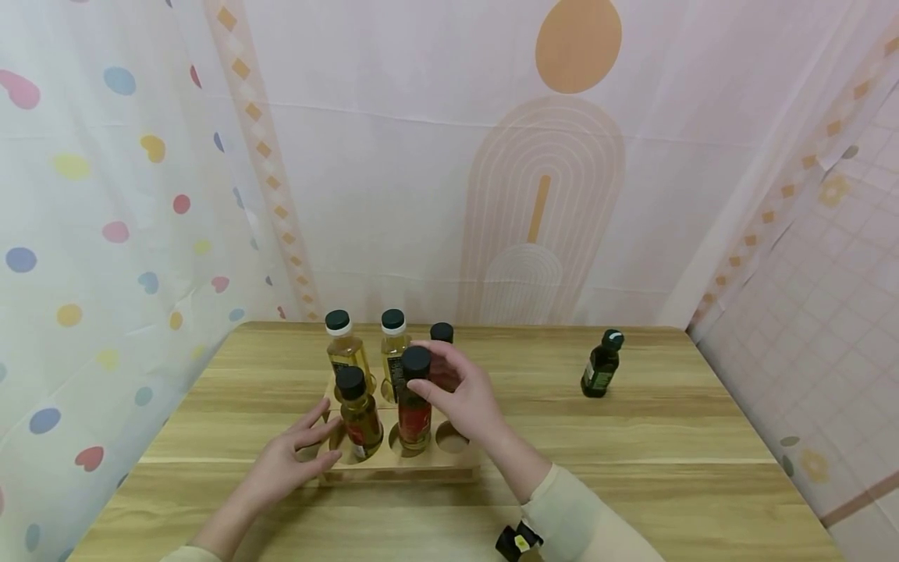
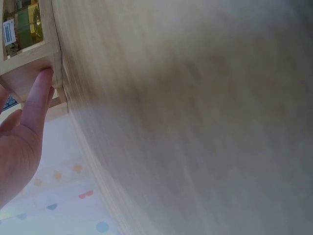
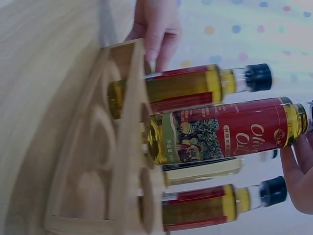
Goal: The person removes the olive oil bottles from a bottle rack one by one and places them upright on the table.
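My right hand (image 1: 467, 394) pinches an olive oil bottle (image 1: 414, 421) near its black cap. The bottle has a red label and stands upright at the front middle hole of a wooden rack (image 1: 403, 474). In the right wrist view, the base of this oil bottle (image 3: 220, 129) is at the hole's rim; whether it is inside is unclear. At the rack's left end is my left hand (image 1: 284, 464), fingers extended. A fingertip of that hand (image 2: 29, 132) touches the rack's end panel in the left wrist view. Another red-labelled bottle (image 1: 361, 429) occupies the front left hole.
Behind stand two yellow oil bottles (image 1: 347, 355) with white necks and a black-capped bottle (image 1: 441, 333), partly hidden by my right hand. A small dark green bottle (image 1: 600, 367) is farther right on the wooden table (image 1: 632, 468). Near my right sleeve lies a black object (image 1: 518, 540).
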`<state>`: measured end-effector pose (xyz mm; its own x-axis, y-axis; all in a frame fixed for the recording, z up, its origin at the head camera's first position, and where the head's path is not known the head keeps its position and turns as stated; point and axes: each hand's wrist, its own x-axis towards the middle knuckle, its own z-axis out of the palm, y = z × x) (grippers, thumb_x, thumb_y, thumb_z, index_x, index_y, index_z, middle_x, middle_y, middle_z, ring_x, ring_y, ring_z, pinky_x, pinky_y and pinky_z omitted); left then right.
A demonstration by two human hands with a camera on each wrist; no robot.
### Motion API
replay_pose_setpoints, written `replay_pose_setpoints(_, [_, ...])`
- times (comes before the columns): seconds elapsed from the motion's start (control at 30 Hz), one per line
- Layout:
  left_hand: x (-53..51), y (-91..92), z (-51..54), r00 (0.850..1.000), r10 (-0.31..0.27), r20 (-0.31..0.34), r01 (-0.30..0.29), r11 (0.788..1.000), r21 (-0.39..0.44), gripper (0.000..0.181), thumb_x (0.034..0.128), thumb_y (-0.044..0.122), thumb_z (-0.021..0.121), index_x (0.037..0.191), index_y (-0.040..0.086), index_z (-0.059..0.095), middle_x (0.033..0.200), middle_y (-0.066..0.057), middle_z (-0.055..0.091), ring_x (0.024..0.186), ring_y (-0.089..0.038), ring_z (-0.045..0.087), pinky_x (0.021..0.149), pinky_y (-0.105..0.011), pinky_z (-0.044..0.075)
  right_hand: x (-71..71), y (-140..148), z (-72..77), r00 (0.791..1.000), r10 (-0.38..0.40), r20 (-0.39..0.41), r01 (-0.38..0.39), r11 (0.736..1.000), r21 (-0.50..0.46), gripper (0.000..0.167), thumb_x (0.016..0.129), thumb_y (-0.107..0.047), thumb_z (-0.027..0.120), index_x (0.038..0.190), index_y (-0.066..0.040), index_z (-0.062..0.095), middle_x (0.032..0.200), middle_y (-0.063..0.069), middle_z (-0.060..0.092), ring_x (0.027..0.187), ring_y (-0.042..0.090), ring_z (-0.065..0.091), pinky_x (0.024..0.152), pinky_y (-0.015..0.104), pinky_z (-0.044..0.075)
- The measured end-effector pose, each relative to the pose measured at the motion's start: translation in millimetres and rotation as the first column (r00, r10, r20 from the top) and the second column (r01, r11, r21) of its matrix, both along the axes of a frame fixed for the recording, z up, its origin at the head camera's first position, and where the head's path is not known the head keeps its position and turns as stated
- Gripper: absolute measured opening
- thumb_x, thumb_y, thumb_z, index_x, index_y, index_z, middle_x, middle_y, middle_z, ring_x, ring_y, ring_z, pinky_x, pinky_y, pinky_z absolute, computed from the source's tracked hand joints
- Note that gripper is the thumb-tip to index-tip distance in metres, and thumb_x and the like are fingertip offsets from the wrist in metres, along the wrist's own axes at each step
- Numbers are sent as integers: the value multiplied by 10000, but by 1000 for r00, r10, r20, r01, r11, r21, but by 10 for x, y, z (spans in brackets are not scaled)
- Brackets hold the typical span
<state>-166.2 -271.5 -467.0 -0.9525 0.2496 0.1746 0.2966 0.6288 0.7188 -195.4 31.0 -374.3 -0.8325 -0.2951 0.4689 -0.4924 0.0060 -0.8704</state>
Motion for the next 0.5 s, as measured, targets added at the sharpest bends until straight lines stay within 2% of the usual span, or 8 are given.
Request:
replay_pose_setpoints(0.13, [3, 4, 7, 1000, -1, -1, 1, 1000, 2, 549, 895, 294, 755, 1340, 9, 606, 1569, -175, 327, 1391, -472, 306, 1029, -615, 345, 12, 69, 63, 1000, -22, -19, 21, 1000, -15, 461, 860, -26, 759, 1298, -81, 626, 1081, 104, 703, 986, 197, 661, 890, 352, 537])
replay_pose_setpoints(0.3, [11, 8, 15, 1000, -1, -6, 1, 1000, 0, 549, 893, 293, 757, 1338, 8, 607, 1565, -180, 330, 1387, -477, 311, 1028, -620, 341, 38, 176, 93, 997, -43, -62, 41, 999, -30, 462, 855, 3, 753, 1293, -66, 626, 1047, 114, 713, 953, 200, 665, 869, 356, 540])
replay_pose_setpoints(0.5, [5, 5, 11, 1000, -4, -5, 4, 1000, 0, 545, 893, 287, 757, 1338, 9, 608, 1566, -181, 329, 1389, -475, 307, 1027, -618, 347, 76, 368, 92, 995, -92, -38, 89, 994, -55, 452, 854, -2, 756, 1284, -64, 632, 1091, 118, 707, 968, 180, 662, 905, 356, 528])
